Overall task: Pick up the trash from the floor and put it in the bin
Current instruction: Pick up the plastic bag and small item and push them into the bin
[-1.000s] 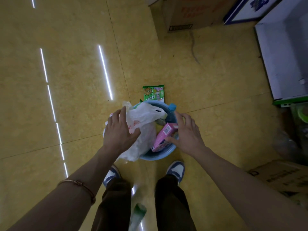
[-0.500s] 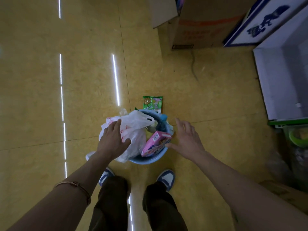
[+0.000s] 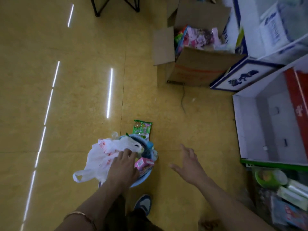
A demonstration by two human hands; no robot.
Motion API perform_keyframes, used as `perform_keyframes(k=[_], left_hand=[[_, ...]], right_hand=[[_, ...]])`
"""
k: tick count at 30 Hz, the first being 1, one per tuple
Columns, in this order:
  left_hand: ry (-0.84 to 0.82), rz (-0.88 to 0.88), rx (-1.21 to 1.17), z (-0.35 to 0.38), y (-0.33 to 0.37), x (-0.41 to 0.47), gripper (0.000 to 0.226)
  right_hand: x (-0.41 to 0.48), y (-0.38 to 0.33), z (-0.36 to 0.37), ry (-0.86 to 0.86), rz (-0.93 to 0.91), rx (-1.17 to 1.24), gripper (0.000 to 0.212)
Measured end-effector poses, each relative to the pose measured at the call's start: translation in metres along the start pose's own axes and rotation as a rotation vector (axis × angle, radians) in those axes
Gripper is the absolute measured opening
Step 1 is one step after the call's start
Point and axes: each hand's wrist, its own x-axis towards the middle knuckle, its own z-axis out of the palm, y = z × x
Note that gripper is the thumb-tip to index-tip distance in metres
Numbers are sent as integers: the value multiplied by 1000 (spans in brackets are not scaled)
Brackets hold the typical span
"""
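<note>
A small blue bin (image 3: 145, 178) stands on the yellow floor just ahead of my feet, stuffed with trash. A white plastic bag (image 3: 100, 157) spills over its left rim, and my left hand (image 3: 122, 169) presses flat on the bag with straight fingers. A pink carton (image 3: 143, 163) and a blue-capped bottle (image 3: 150, 145) poke out of the bin's right side. A green snack wrapper (image 3: 142, 128) leans against the bin's far rim. My right hand (image 3: 190, 165) hovers open to the right of the bin, holding nothing.
An open cardboard box (image 3: 191, 67) of packets stands at the far right. White and blue boxes (image 3: 266, 122) line the right side, with a green bowl (image 3: 265, 178) and packets at lower right. A black metal frame (image 3: 100, 7) stands far ahead. My shoe (image 3: 144, 203) is behind the bin.
My right hand has drawn away from the pink carton and the bin, out to the right. My left hand slid rightward over the bag. The view has risen and tilted forward.
</note>
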Motion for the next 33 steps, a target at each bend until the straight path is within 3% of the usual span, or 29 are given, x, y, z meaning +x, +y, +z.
perform_keyframes(k=[3, 8, 14, 19, 28, 33], left_hand=[[-9, 73, 60, 14, 13, 15, 36], [-28, 50, 68, 45, 41, 44, 34], [-112, -74, -18, 95, 87, 73, 44], [-219, -69, 50, 148, 116, 101, 54], [-239, -177, 117, 249, 67, 210, 67], [-376, -357, 281, 310, 35, 259, 68]], right_hand=[[14, 13, -15, 24, -7, 11, 89], [47, 53, -27, -35, -26, -30, 89], [94, 101, -31, -108, -160, -135, 87], [147, 124, -19, -108, -230, -234, 86], [285, 119, 41, 2, -375, -313, 88], [357, 112, 84, -9, -424, -364, 90]])
